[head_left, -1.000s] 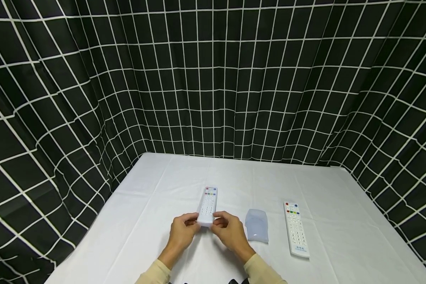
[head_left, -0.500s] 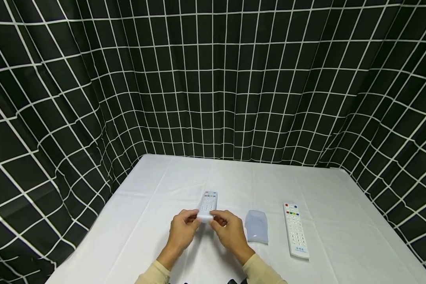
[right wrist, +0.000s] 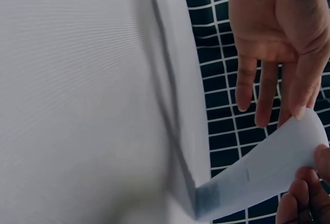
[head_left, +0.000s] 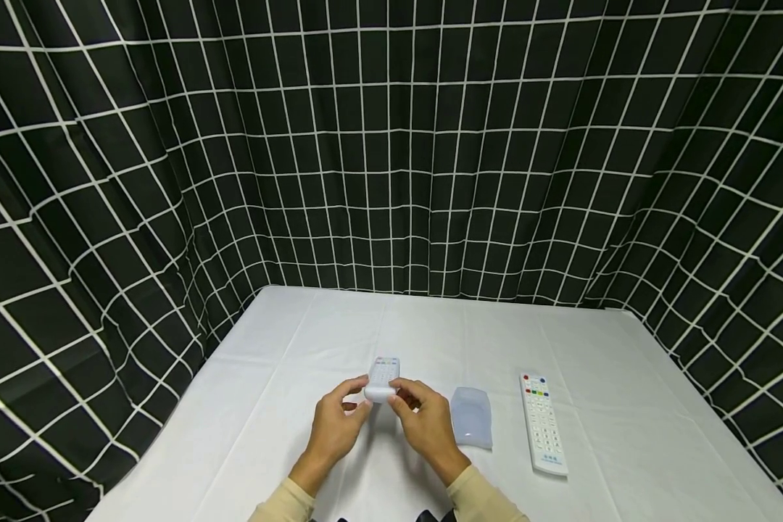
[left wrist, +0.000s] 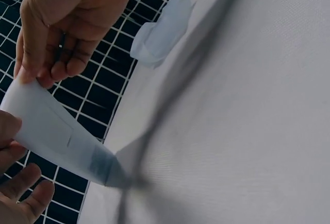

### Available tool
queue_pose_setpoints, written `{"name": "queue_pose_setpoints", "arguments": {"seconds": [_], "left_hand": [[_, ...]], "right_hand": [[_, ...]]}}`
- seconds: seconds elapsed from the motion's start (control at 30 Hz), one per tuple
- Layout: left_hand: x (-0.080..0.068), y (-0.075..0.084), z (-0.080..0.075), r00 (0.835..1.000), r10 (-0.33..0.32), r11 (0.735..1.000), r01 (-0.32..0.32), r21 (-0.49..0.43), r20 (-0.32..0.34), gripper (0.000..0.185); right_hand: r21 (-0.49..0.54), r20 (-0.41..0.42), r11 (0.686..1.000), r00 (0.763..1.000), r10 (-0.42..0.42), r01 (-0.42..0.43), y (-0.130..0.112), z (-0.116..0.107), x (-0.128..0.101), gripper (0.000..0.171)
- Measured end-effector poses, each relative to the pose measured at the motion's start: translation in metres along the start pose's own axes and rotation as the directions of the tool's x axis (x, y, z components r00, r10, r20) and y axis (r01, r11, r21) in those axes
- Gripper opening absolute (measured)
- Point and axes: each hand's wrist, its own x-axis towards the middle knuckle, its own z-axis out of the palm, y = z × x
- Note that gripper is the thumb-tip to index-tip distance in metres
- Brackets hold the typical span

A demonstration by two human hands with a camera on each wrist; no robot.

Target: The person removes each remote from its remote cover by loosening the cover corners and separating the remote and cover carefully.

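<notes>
Backed on three sides by a black curtain (head_left: 391, 145) gridded in white. Spread with a white cloth, the bench (head_left: 287, 435) below it. Pictured at the bench's near middle: two hands, sleeves in cream, working close together on one remote in a clear sleeve (head_left: 381, 379).

Left hand (head_left: 336, 426) set at the remote's near left corner, thumb and fingertips pinching it, forefinger lifted above. Right hand (head_left: 423, 422) set at the near right corner, fingers curled and pinching likewise. Remote tilted, near end raised between the two hands, far end with its coloured buttons resting on the cloth and pointing away from the person. Seen from the left wrist as a pale slab (left wrist: 56, 136) slanting down to the bench, gripped by the right hand (left wrist: 62, 23) above and the left hand (left wrist: 15, 183) below; seen from the right wrist the same slab (right wrist: 263, 175), far tip touching the cloth.

Left lying just right of the right hand: a second clear sleeve (head_left: 472, 415), flat and unfilled. Further right, well apart from both hands: a bare white remote (head_left: 543, 423), lengthwise, buttons up.
</notes>
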Motion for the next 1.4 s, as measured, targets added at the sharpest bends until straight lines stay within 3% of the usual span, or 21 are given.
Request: {"name": "queue_pose_setpoints", "arguments": {"seconds": [0.2, 0.37, 0.7, 0.83, 1.0, 1.4], "left_hand": [[0.002, 0.004, -0.002, 0.999, 0.035, 0.999, -0.035, -0.016, 0.002, 0.034], [0.003, 0.01, -0.001, 0.997, 0.06, 0.998, -0.06, 0.014, -0.04, 0.037], [0.001, 0.05, -0.012, 0.993, 0.087, 0.996, -0.088, -0.005, -0.085, 0.03], [0.003, 0.052, -0.013, 0.988, 0.111, 0.994, -0.113, -0.004, -0.106, 0.027], [0.006, 0.054, -0.013, 0.987, 0.107, 0.994, -0.109, -0.013, -0.118, 0.026], [0.01, 0.059, -0.014, 0.988, 0.107, 0.99, -0.117, -0.082, -0.112, 0.022]], "right_hand": [[0.008, -0.003, 1.0, 1.0, -0.008, 0.008, -0.007, -0.003, 0.004, 0.017], [0.014, -0.019, 0.999, 0.999, -0.048, 0.049, -0.013, -0.005, 0.006, 0.016], [0.035, -0.032, 0.998, 0.998, -0.058, 0.06, -0.024, -0.008, 0.009, 0.021], [0.039, -0.036, 0.996, 0.996, -0.078, 0.079, -0.025, -0.009, 0.009, 0.03], [-0.024, -0.051, 0.993, 0.992, -0.117, 0.116, -0.022, -0.009, 0.009, 0.038], [-0.047, -0.044, 0.998, 0.998, -0.05, 0.048, -0.018, -0.01, 0.009, 0.024]]}}
